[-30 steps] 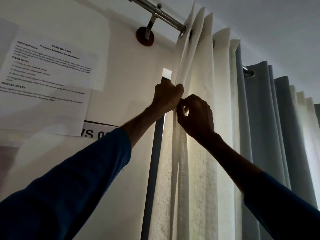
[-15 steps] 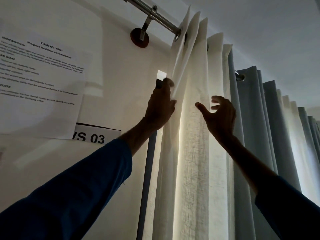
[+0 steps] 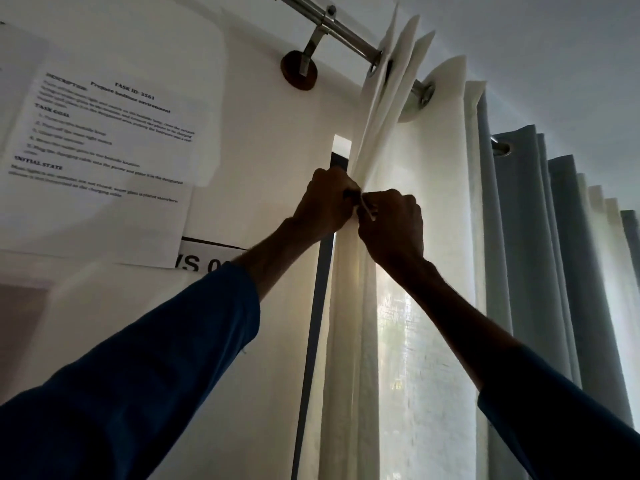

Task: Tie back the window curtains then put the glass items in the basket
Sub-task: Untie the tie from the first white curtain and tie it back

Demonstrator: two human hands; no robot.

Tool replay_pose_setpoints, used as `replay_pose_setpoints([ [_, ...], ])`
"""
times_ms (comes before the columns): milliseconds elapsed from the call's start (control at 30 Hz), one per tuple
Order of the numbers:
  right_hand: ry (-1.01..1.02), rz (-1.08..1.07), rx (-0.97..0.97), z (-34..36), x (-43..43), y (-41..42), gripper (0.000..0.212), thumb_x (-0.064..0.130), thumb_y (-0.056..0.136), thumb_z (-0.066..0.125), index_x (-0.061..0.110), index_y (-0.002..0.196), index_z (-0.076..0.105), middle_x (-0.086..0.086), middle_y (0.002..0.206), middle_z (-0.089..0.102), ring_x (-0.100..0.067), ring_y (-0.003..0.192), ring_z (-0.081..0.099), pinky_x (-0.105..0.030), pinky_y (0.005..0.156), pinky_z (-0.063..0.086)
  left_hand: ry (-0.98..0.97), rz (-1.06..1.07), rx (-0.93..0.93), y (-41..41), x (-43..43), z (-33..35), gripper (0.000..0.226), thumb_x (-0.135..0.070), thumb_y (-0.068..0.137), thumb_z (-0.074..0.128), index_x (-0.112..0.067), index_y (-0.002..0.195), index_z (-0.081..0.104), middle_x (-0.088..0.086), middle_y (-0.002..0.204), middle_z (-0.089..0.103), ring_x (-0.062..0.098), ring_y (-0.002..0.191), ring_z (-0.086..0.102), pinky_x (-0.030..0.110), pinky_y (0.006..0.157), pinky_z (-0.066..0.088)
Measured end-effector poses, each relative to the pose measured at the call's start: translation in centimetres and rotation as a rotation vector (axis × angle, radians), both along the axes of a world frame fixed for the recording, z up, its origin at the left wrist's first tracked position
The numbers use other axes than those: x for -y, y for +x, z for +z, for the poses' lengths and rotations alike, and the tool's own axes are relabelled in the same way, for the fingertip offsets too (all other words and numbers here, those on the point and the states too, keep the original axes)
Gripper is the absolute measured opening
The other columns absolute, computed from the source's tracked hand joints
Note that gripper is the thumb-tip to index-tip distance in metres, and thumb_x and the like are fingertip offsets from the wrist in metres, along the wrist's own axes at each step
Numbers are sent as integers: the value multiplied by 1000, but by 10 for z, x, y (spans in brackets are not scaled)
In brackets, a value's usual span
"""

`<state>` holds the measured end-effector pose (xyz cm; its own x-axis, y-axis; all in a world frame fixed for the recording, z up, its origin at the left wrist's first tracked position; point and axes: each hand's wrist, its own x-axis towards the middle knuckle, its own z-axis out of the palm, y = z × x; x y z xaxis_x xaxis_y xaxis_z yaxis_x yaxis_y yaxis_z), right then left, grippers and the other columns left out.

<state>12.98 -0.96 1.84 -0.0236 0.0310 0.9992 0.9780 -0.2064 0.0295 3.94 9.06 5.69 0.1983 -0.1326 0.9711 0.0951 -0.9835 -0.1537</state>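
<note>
Both hands close again on the white curtain (image 3: 408, 209): the right hand (image 3: 393, 226), spread apart half a second ago, now meets the left hand (image 3: 323, 206), pinching bunched folds.

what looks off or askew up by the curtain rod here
The first pleats of the cream curtain are bunched tight and slant from the rod down to where the left hand and right hand pinch them, while its other folds and the grey curtain hang straight. No tear or damage shows.
</note>
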Motion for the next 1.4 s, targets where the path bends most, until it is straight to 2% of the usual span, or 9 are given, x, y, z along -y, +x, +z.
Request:
replay_pose_setpoints([
  [200, -23, -24, 72, -13, -6, -3, 15, 14, 89, 61, 8, 78, 70, -10, 73, 72, -32, 70, 70, -41, 64, 58, -96, -61, -82, -8, -3, 2, 21, -7, 94, 58, 0, 96, 77, 11, 90, 74, 25, 88, 69, 14, 69, 43],
  [400, 36, -26, 135, -19, 4, 4, 13, 18, 90, 64, 13, 89, 75, -6, 80, 76, -31, 71, 71, -43, 68, 59, -115, -74, -90, -7, 7, 3, 19, -3, 89, 62, 2, 102, 75, 16, 103, 74, 26, 95, 70, 22, 83, 52],
  [533, 68, -28, 170, -24, 10, 4, 13, 17, 91, 66, 14, 91, 78, -4, 80, 77, -29, 71, 71, -44, 70, 60, -99, -54, -94, -4, 15, 0, 14, 0, 85, 64, 9, 85, 74, 22, 84, 73, 31, 78, 71, 41, 78, 59],
  [767, -20, -3, 223, -29, 18, 4, 14, 24, 92, 67, 17, 90, 79, 1, 77, 77, -18, 66, 72, -30, 68, 58, -330, -115, 9, 4, 31, -1, 38, -19, 90, 63, 9, 66, 61, 18, 59, 62, 27, 57, 65, 32, 67, 59],
  [900, -199, 57, 136, -20, 28, 21, 22, 37, 95, 62, 22, 94, 78, 9, 93, 78, -7, 83, 72, -34, 78, 59, -272, -9, 53, 12, 21, -8, 24, -18, 81, 74, -2, 68, 62, 10, 70, 65, 28, 71, 68, 34, 71, 59],
  [1000, -17, 5, 34, -11, 43, 50, 15, 32, 88, 70, 20, 97, 72, 4, 106, 71, -17, 105, 65, -31, 88, 50, -274, 32, 96, 15, 12, -11, 39, -14, 80, 69, -19, 55, 40, 4, 57, 44, 40, 73, 62, 27, 60, 45],
  [1133, 150, -177, -147, 4, 62, 87, 61, 45, 83, 76, 8, 127, 55, -13, 135, 53, -32, 131, 44, -40, 100, 41, -255, 62, 116, 12, 9, -12, 48, -13, 79, 69, -19, 50, 32, 1, 53, 34, 41, 70, 57, 28, 57, 35],
  [1300, 114, -38, -410, 8, 63, 108, 84, 46, 84, 78, 0, 143, 41, -19, 138, 57, -36, 130, 53, -45, 107, 42, -231, 62, 126, 15, 3, -13, 27, -20, 80, 72, -18, 67, 48, 0, 69, 50, 29, 80, 60, 31, 66, 47],
  [1400, 173, -14, -361, 6, 53, 110, 54, 35, 88, 74, 2, 128, 56, -17, 117, 68, -35, 112, 63, -38, 93, 49, -189, 81, 138, 16, -1, -14, 18, -20, 82, 70, -9, 94, 63, 6, 84, 62, 27, 89, 60, 37, 75, 53],
])
